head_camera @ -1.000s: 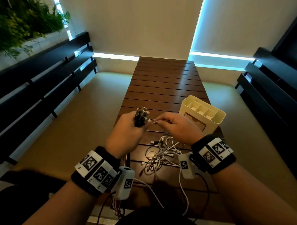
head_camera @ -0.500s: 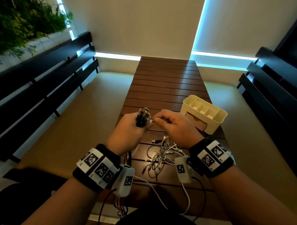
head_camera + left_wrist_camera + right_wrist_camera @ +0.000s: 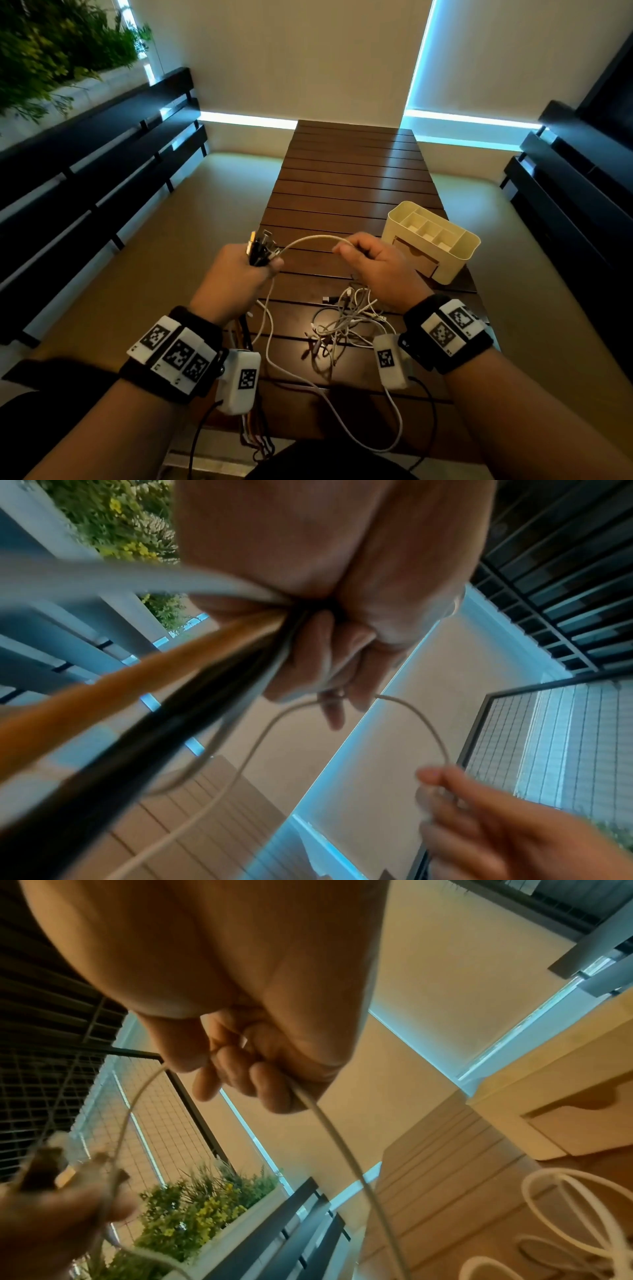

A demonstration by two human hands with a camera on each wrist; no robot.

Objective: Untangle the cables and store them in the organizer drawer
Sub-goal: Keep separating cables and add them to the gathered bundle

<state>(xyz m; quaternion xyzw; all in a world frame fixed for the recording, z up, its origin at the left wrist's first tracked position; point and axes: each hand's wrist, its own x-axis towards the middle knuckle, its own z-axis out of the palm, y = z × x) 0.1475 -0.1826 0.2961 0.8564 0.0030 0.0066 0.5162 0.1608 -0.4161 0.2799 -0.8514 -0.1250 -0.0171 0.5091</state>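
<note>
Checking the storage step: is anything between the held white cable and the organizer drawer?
Yes. The drawer in the cream organizer looks closed. The white cable, held by both hands, also trails down toward the tangled pile on the table.

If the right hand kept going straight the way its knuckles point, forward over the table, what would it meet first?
Probably nothing on the tabletop. The right hand, pinching the white cable, points past the left side of the cream organizer; only bare table lies ahead, then the wall. Depth is unclear.
</note>
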